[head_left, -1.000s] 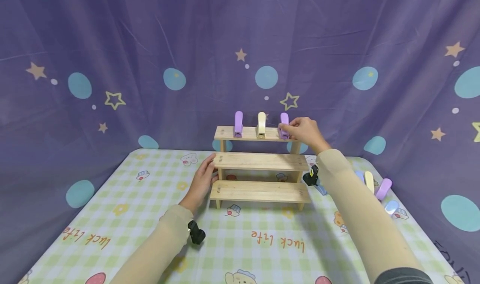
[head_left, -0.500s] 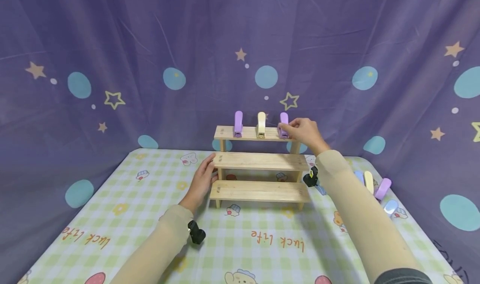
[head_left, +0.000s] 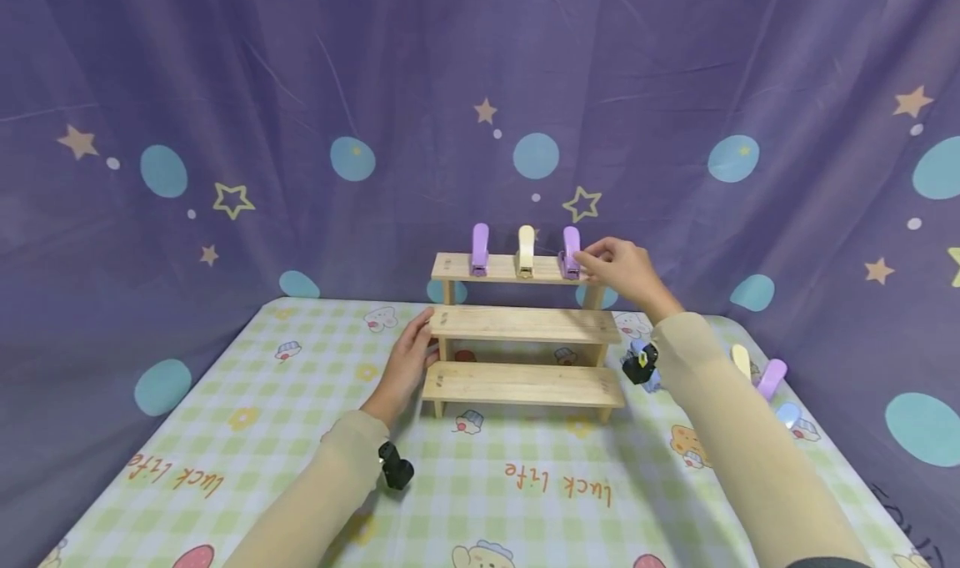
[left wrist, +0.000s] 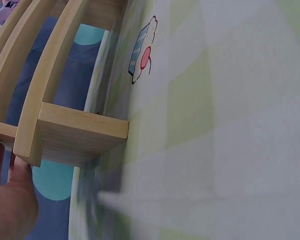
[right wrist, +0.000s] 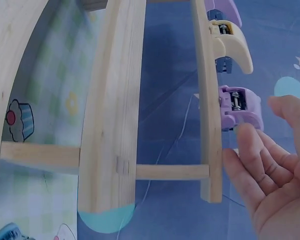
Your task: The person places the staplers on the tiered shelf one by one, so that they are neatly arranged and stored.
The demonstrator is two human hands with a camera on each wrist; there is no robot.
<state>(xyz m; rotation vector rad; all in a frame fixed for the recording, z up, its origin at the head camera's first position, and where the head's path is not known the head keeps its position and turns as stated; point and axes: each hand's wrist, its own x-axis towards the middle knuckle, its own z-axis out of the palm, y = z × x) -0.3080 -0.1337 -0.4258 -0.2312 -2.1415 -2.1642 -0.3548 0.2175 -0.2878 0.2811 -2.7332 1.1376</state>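
Note:
A three-tier wooden display rack (head_left: 525, 324) stands on the table. On its top board are a purple stapler (head_left: 480, 251) at left, a cream stapler (head_left: 526, 253) in the middle and another purple stapler (head_left: 571, 255) at right. My right hand (head_left: 626, 274) is beside the right purple stapler. In the right wrist view its thumb is apart from that stapler, while a fingertip is close against the lower side; contact is unclear. My left hand (head_left: 405, 364) grips the left end of the middle board, fingers at the board's edge and thumb lower; the left wrist view cuts part of it off.
At the right of the table lie a cream stapler (head_left: 741, 359), a purple stapler (head_left: 771, 379) and a light-blue item (head_left: 788, 414). More blue items (head_left: 652, 380) are partly hidden by the right wrist camera (head_left: 640, 364). A purple curtain (head_left: 300, 92) hangs behind the table.
My right hand has loosened its pinch on the right purple stapler and shifted slightly right. The stapler stays on the top board. My left hand keeps its place at the rack.

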